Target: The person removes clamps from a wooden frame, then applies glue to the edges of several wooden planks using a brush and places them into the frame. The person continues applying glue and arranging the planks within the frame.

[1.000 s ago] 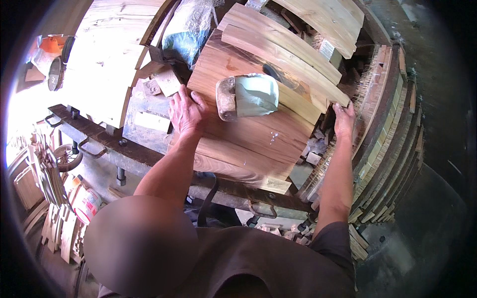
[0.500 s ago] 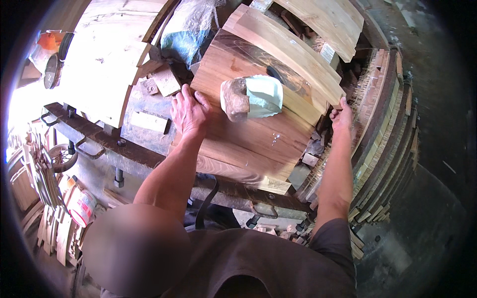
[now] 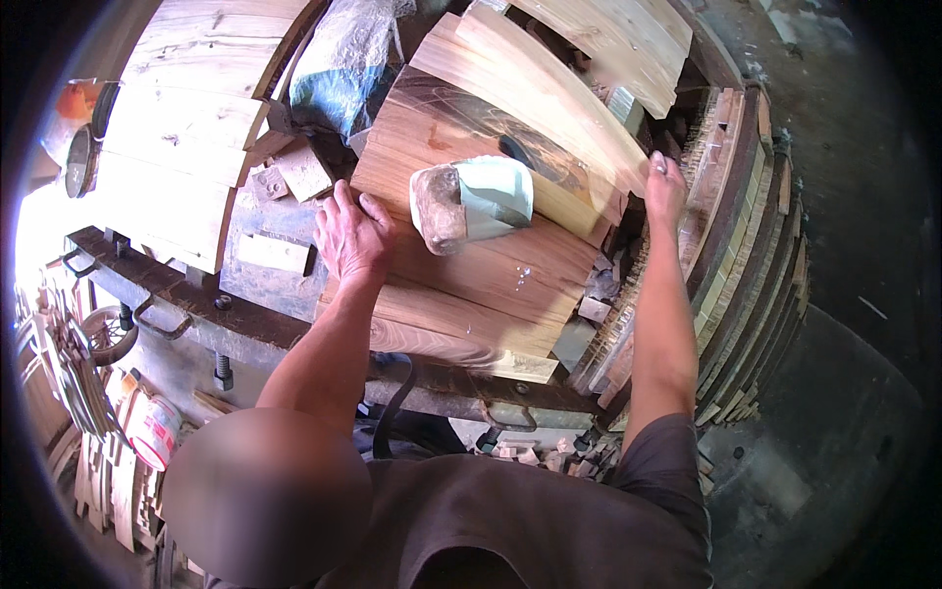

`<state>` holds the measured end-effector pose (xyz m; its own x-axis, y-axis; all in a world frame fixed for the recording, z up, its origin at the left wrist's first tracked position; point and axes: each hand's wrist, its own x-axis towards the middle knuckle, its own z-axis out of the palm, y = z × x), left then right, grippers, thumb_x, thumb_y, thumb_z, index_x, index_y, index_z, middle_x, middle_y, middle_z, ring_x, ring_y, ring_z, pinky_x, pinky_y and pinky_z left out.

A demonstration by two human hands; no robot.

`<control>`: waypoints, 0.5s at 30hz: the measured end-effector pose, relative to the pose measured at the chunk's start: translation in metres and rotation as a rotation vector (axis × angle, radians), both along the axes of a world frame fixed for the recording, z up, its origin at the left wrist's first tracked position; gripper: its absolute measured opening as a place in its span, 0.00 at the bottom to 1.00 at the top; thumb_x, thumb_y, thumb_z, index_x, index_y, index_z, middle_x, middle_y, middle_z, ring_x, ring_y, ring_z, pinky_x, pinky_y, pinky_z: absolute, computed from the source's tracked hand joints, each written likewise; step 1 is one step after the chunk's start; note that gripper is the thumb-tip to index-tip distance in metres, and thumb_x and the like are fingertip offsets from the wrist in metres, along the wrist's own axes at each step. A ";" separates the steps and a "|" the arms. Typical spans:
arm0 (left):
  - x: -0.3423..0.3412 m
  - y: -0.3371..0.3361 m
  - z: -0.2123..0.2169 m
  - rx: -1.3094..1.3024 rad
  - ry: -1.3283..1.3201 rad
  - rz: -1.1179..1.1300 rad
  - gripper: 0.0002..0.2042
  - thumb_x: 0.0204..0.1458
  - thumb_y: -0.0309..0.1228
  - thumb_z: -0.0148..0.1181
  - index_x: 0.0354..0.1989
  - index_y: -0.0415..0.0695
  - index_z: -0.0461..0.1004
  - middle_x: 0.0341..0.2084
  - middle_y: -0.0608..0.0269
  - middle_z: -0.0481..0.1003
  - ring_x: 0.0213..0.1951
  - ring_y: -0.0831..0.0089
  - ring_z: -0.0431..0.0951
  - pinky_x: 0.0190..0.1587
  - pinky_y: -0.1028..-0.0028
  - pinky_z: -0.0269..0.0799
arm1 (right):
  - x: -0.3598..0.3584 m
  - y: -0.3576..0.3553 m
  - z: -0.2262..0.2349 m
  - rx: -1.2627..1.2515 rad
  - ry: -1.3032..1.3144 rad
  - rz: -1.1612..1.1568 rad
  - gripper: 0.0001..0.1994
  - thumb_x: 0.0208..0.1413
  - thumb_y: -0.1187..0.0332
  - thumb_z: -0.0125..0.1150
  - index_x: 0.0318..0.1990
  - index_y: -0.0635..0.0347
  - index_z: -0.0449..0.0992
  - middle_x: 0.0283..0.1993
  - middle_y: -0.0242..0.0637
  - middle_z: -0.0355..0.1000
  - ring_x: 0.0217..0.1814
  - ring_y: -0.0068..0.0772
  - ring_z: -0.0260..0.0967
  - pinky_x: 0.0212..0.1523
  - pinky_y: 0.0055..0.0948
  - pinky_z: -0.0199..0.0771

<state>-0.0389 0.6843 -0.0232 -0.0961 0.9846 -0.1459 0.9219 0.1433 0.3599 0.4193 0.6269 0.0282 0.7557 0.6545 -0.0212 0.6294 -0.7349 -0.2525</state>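
My right hand (image 3: 664, 179) is closed at the right end of a long pale wooden board (image 3: 554, 83), thumb and fingers pinched at its corner. That board lies along the far side of a panel of brown and tan planks (image 3: 491, 285). At the panel's left edge rests my left hand (image 3: 351, 236), fingers spread and holding nothing. Between the hands, a plastic container (image 3: 498, 191), pale blue-green inside, sits on the planks with a brown block-like lump (image 3: 439, 206) at its left side. A dark oval mark or object (image 3: 515, 149) shows just beyond it.
Pale boards (image 3: 182, 108) lie to the left, near a plastic-wrapped bundle (image 3: 343, 69) and small wood blocks (image 3: 299, 169). A metal rail (image 3: 255, 319) with handles and bolts runs along the near side. Stacked curved strips (image 3: 736, 265) stand at the right; another board (image 3: 618, 44) lies at the far side.
The pale board has shifted slightly away over the planks, with my right hand at its end. My left hand stays at the panel's left edge. The whole view has shifted a little.
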 end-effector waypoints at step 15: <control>-0.002 0.002 0.002 -0.012 -0.044 0.011 0.21 0.60 0.38 0.49 0.60 0.41 0.68 0.48 0.43 0.75 0.50 0.44 0.73 0.56 0.51 0.66 | -0.079 0.033 0.030 -0.032 0.612 0.371 0.27 0.54 0.80 0.66 0.63 0.70 0.71 0.56 0.43 0.77 0.56 0.29 0.73 0.54 0.25 0.74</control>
